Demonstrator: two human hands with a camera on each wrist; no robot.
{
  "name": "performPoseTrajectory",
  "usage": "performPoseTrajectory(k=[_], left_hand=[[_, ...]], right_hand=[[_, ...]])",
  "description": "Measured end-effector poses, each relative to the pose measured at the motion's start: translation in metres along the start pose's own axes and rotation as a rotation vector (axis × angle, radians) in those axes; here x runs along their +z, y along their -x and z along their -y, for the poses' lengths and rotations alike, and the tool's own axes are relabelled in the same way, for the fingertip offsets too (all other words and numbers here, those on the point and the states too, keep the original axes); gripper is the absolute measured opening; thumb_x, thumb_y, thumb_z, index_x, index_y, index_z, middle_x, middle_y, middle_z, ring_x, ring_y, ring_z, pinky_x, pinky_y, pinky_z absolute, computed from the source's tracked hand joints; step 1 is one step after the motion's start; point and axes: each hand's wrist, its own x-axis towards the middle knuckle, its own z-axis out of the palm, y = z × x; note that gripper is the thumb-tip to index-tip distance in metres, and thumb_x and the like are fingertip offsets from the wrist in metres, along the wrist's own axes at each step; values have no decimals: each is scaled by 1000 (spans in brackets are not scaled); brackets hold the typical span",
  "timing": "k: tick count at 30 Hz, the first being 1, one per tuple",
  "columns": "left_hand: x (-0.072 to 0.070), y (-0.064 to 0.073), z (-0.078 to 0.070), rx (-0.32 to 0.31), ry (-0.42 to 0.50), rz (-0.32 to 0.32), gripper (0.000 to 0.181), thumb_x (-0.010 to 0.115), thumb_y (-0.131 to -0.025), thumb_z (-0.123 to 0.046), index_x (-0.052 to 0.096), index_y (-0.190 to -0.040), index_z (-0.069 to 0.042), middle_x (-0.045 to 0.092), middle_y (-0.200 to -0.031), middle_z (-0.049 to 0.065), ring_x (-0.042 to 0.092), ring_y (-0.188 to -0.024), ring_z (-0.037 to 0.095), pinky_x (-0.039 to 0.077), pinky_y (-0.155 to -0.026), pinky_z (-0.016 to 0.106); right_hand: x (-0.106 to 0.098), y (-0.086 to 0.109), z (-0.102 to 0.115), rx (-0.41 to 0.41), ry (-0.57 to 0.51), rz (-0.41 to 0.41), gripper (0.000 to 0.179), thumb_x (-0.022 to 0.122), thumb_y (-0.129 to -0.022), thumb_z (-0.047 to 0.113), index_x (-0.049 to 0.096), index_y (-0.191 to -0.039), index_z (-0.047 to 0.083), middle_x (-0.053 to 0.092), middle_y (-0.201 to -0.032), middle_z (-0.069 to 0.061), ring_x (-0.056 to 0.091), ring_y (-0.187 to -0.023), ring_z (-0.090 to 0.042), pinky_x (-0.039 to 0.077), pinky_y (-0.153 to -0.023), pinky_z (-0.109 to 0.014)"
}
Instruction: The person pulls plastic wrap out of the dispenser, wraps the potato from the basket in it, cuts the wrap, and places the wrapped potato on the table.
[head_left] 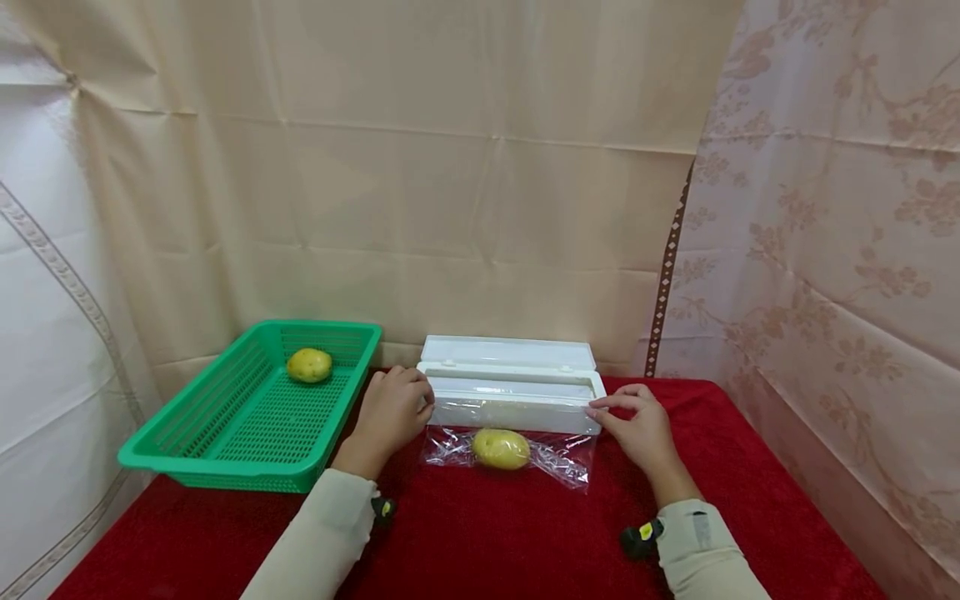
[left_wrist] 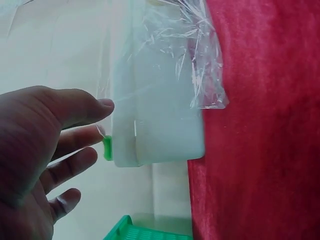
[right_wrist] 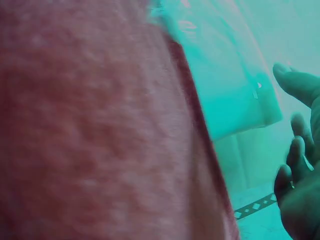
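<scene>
A white plastic wrap dispenser (head_left: 517, 417) lies with its lid (head_left: 506, 350) raised at the back. Clear plastic wrap (head_left: 510, 410) stretches across its front. My left hand (head_left: 396, 407) is at the dispenser's left end, thumb and forefinger at the wrap's edge; in the left wrist view a thin fold of film shows by the fingertips. At the right end my right hand (head_left: 637, 421) pinches the wrap between thumb and forefinger, other fingers loosely bent. Just in front of the box, a yellow potato (head_left: 501, 449) sits in crinkled film (head_left: 558, 467) spread to both sides.
To the left stands a green plastic basket (head_left: 330, 450) with another potato (head_left: 309, 365) inside. A red cloth (head_left: 480, 542) covers the table. Beige curtain (head_left: 450, 208) hangs close behind, and a patterned curtain (head_left: 847, 292) is at the right. A green tab (left_wrist: 107, 148) sits at the dispenser's left end.
</scene>
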Motion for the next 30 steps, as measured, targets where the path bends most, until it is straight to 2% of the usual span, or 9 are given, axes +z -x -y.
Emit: performPoseTrajectory(k=[4, 8, 13, 21, 27, 30], left_hand=[[-4, -1, -1, 7, -11, 28, 5, 80, -84, -27, 78, -80, -24, 75, -94, -3, 63, -88, 23, 50, -77, 46], [-11, -2, -1, 26, 9, 61, 5, 79, -84, -26, 79, -79, -24, 74, -86, -4, 65, -82, 21, 52, -73, 44], [-21, -3, -1, 22, 52, 147, 4, 79, -83, -24, 81, -80, -23, 75, -82, -6, 66, -78, 18, 53, -72, 39], [-31, -3, 1, -35, 139, 338, 5, 81, -84, -27, 79, -79, -27, 76, -82, -7, 61, -74, 9, 50, -76, 37], [-38, -2, 2, -33, 180, 394, 12, 80, -83, -25, 75, -74, -30, 68, -73, -15, 55, -70, 6, 46, -73, 34], [-40, 0, 1, -39, 204, 443, 17, 80, -84, -26, 72, -71, -32, 64, -71, -18, 53, -70, 5, 45, -75, 34]], right_hand=[[-9, -1, 2, -35, -52, 93, 13, 88, -83, 16, 83, -95, 12, 71, -93, -8, 59, -82, -15, 46, -70, -22], [-19, -1, 5, -39, -143, 236, 14, 87, -84, 13, 82, -96, 8, 74, -86, -10, 56, -71, -9, 49, -62, -23], [-29, -1, 3, -10, -172, 397, 15, 85, -85, 14, 81, -97, 7, 76, -89, -9, 60, -75, -8, 51, -66, -25], [-40, -1, -6, -41, -206, 576, 13, 83, -87, 13, 81, -97, 5, 77, -89, -7, 66, -82, -11, 54, -71, -28], [-42, 0, -7, -14, -183, 692, 16, 81, -89, 16, 80, -99, 4, 78, -92, -7, 65, -82, -12, 53, -72, -29], [-42, 0, -8, 13, -165, 754, 16, 80, -89, 17, 80, -98, 4, 77, -92, -8, 63, -81, -12, 53, -72, -30]])
